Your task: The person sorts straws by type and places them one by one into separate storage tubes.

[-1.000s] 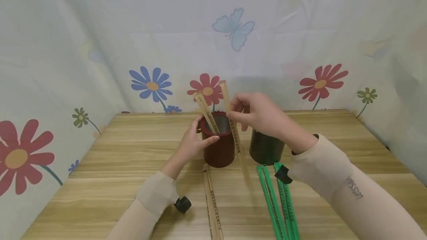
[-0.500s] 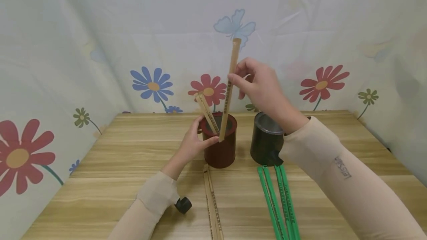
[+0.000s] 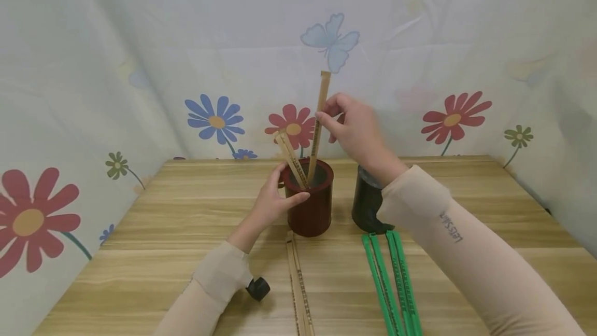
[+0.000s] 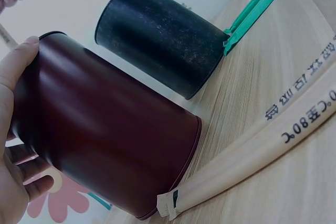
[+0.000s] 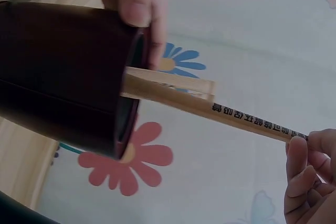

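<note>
My right hand (image 3: pixel 356 126) pinches a brown paper-wrapped straw (image 3: pixel 322 92) around its upper half. Its lower end is inside the mouth of a dark red cup (image 3: pixel 310 217), hidden by the wall. Other brown-wrapped straws (image 3: pixel 289 152) lean to the left out of the same cup. Around the cup's left side and rim, my left hand (image 3: pixel 272 196) holds it, thumb at the front of the rim. In the right wrist view, the pinched straw (image 5: pixel 210 111) runs from the cup's mouth to my fingertips (image 5: pixel 296 148).
Right of the red cup stands a black cup (image 4: pixel 157 38), partly behind my right forearm in the head view. Brown-wrapped straws (image 3: pixel 298 284) lie in front of the red cup. Several green-wrapped straws (image 3: pixel 396 284) lie before the black one. A flower-printed cloth (image 3: pixel 233 40) hangs behind the wooden table (image 3: pixel 210 180).
My right hand rose with the straw from beside the red cup, swung it upright above the mouth, then lowered its end inside. My left hand has kept its hold on the cup.
</note>
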Tool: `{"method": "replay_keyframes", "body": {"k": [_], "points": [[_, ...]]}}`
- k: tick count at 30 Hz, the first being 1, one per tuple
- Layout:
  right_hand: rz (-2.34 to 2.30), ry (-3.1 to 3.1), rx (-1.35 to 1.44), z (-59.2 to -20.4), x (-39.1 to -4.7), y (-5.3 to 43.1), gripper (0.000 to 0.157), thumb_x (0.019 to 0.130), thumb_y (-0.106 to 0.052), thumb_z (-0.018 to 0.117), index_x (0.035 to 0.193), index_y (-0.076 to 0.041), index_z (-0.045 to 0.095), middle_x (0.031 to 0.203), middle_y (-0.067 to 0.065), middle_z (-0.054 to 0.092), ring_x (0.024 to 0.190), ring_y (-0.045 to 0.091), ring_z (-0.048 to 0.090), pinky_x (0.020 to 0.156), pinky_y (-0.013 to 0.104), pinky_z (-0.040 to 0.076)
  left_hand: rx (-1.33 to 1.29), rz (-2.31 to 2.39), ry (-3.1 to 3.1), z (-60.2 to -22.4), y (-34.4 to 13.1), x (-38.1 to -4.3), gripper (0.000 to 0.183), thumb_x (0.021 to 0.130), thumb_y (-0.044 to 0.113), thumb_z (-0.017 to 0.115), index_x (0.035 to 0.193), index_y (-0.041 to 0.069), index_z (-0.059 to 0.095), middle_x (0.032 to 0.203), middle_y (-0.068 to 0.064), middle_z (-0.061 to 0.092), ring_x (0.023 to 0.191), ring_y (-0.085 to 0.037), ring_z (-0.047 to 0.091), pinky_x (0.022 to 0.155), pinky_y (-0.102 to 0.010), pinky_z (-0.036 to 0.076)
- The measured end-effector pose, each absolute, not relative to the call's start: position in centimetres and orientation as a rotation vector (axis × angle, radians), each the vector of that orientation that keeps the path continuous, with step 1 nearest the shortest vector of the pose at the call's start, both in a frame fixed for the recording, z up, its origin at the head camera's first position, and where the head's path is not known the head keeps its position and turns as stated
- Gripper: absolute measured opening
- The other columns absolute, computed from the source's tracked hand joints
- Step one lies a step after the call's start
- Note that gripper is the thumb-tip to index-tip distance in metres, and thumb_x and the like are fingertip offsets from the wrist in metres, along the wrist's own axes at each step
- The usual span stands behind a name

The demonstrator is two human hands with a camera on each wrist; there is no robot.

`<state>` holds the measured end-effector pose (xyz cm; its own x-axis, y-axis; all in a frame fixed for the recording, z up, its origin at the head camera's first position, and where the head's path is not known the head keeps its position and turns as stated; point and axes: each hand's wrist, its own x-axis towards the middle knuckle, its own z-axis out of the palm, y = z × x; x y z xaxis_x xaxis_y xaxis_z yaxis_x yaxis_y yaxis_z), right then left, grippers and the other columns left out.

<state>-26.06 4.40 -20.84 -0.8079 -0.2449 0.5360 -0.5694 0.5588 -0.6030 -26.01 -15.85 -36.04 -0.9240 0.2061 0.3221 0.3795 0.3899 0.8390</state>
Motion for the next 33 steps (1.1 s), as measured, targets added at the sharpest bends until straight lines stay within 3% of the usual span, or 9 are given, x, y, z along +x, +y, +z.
{"method": "replay_keyframes", "body": {"k": [7,17,27,33], "points": [[0.972,-2.463,0.772,-23.4,-26.5,3.3,0.018,0.093,-0.024,0.064,0.096,-0.007,0.061,0.086,0.007,0.069,0.054,0.019,0.062,0.051,0.027,0.046,-0.534,-1.561,-2.477,-36.2,-15.8,-26.1,0.087,0.080,0.035,0.077,0.149,0.013,0.029,0.142,-0.008,0.046,0.127,-0.028,0.046,0.106,-0.050,0.039],[0.884,-2.564,0.831,-25.7,-26.5,2.0,0.015,0.093,-0.023,0.064,0.094,-0.008,0.062,0.089,0.007,0.071,0.049,0.010,0.058,0.050,0.023,0.049,-0.543,-1.556,-2.469,-36.3,-15.9,-26.1,0.082,0.081,0.028,0.077,0.148,0.017,0.030,0.145,-0.005,0.044,0.129,-0.025,0.045,0.106,-0.047,0.039],[0.741,-2.618,0.864,-27.5,-27.0,0.9,0.014,0.091,-0.023,0.067,0.092,-0.009,0.062,0.072,0.003,0.065,0.057,0.013,0.054,0.054,0.022,0.044,-0.534,-1.559,-2.460,-36.6,-16.0,-26.1,0.081,0.081,0.029,0.077,0.147,0.016,0.031,0.147,-0.006,0.041,0.129,-0.028,0.045,0.105,-0.048,0.039],[0.676,-2.659,0.855,-27.7,-27.2,0.6,0.015,0.090,-0.024,0.067,0.092,-0.010,0.063,0.076,0.002,0.068,0.063,0.013,0.056,0.057,0.022,0.045,-0.525,-1.574,-2.468,-36.4,-16.0,-26.2,0.082,0.081,0.030,0.076,0.148,0.016,0.030,0.147,-0.005,0.041,0.128,-0.030,0.045,0.105,-0.049,0.040]]}}
